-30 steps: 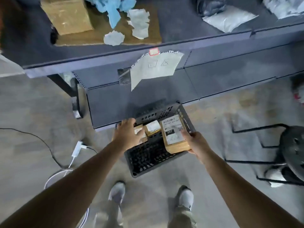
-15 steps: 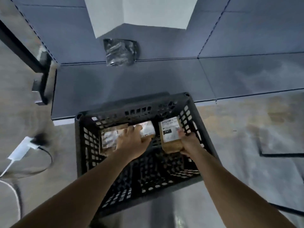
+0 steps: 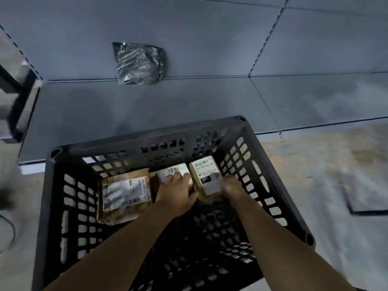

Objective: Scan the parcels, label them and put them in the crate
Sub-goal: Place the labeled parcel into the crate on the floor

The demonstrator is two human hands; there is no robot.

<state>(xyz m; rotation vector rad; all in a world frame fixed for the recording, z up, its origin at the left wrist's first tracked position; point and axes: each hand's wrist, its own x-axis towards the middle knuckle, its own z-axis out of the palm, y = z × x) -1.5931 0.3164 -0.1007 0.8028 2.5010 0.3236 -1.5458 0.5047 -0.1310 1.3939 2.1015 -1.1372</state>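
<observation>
Against the far wall of the crate (image 3: pixel 147 136), towards its far-left corner, the left parcel (image 3: pixel 126 194) lies flat on the crate floor. It is the broadest of the three, a brown carton with a white label facing up, and no hand touches it.

Just beside it is the middle parcel (image 3: pixel 174 174), a smaller carton. The left hand (image 3: pixel 178 193) covers it from above, fingers laid across its label and thumb spread down its right side, so it has a top hold on the box.

Tight against that one, near the far-right corner, is the right parcel (image 3: pixel 206 179), with its barcode label and a black "247" patch facing up. The right hand (image 3: pixel 230 185) curls round its near right corner; its fingertips are hidden under the box.

Each carton looks stiff and square-edged. Being carried one to a hand, they are probably light. The tape and glossy labels may be slick, so the side faces and corners are the safer places to take hold, and the boxes should tolerate a firm squeeze.

Beyond the crate, a black bag (image 3: pixel 139 63) lies on the grey shelf (image 3: pixel 189 101).
</observation>
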